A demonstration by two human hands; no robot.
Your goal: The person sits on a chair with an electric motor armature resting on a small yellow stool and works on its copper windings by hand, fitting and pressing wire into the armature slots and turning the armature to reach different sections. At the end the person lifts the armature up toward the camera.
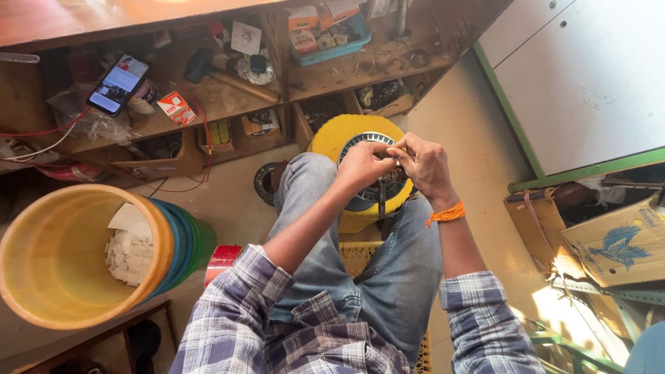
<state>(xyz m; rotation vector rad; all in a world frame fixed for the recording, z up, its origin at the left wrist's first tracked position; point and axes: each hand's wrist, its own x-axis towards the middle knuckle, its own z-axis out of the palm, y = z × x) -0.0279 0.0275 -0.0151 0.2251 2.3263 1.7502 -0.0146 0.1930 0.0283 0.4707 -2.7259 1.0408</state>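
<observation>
A round yellow motor housing point(344, 133) with a ring of metal slots rests between my knees, above my blue jeans. My left hand point(364, 165) and my right hand point(424, 163) meet over its right side, fingers pinched together on something small at the slotted ring; what they pinch is too small to tell. An orange thread band point(447, 214) circles my right wrist. A dark metal rod point(382, 201) hangs below my hands against the housing.
A yellow bucket point(41, 228) holding white paper pieces stands at the left, nested in blue and green ones. Wooden shelves point(228, 97) ahead carry a lit phone point(118, 84), a hammer and small boxes. A cardboard box point(616, 242) and a green-edged white cabinet point(582, 83) are at the right.
</observation>
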